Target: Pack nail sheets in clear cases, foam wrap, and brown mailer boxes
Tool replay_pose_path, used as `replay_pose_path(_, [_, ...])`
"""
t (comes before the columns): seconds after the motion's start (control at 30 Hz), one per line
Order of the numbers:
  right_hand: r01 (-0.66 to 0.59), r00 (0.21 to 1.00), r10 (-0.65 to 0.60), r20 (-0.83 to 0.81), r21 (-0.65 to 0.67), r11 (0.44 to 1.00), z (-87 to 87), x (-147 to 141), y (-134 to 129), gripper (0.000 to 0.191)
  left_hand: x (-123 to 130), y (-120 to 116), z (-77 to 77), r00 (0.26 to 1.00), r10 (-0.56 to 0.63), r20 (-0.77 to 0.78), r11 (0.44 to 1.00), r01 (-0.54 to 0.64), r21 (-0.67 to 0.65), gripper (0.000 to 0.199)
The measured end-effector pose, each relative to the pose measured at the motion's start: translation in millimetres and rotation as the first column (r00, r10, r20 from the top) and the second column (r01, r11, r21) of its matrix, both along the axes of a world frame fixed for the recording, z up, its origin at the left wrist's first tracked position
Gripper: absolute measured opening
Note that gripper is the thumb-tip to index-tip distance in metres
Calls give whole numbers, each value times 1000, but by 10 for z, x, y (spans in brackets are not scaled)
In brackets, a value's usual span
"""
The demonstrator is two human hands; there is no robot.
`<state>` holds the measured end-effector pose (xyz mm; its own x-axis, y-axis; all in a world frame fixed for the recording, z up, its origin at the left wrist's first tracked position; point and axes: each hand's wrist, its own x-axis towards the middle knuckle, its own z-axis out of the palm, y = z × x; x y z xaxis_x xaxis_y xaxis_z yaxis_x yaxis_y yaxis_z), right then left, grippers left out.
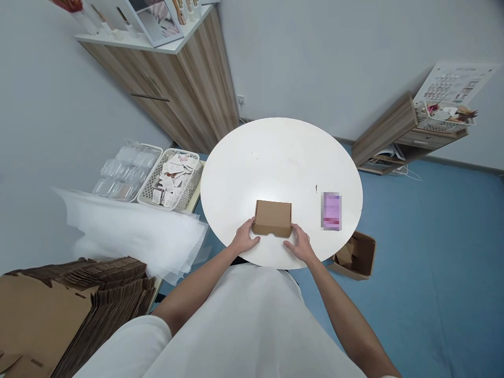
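A small brown cardboard box (273, 214), its lid closed, sits near the front edge of the round white table (275, 152). My left hand (244, 237) grips its left side, fingers along the side wall and thumb at the near edge. On the opposite side my right hand (300, 244) holds the box in the same way, thumb pointing inward. The undersides of the fingers are partly hidden against the cardboard. To the right of the box lies a pixelated purple rectangular item (331, 211), touched by neither hand.
Left of the table are a white basket of small cards (173, 178), a basket of clear plastic cases (126, 170), white translucent sheets (134, 226) and stacked flat cardboard (47, 315). An open carton (364, 257) stands on the floor at right. Wooden cabinets (205, 79) line the wall.
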<state>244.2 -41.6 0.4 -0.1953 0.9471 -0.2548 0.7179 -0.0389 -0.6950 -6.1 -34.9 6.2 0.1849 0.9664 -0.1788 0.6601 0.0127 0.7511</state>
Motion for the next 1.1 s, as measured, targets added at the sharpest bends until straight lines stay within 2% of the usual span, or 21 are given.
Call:
replay_pose_path(0.2, [-16, 998, 21, -67, 74, 997, 137, 37, 58, 73, -14, 66, 171, 999, -17, 38, 999, 15, 30, 79])
replay_pose_path(0.4, [24, 988, -27, -155, -21, 999, 366, 86, 385, 52, 40, 346, 332, 999, 30, -23, 999, -31, -22, 58])
replay_pose_path(0.6, [93, 990, -99, -98, -62, 994, 577, 52, 771, 46, 80, 665, 405, 992, 8, -126, 996, -19, -86, 42])
replay_pose_path(0.7, [69, 997, -72, -39, -74, 995, 657, 22, 888, 50, 94, 741, 439, 981, 7, -192, 996, -24, -83, 46])
replay_pose_path(0.87, [102, 993, -108, -38, -130, 986, 683, -15, 961, 51, 110, 758, 472, 967, 11, -256, 995, -35, -89, 49])
replay_pose_path(1.1, [153, 980, -171, -101, -167, 974, 659, -31, 964, 51, 88, 751, 438, 988, 57, -145, 998, -59, -7, 44])
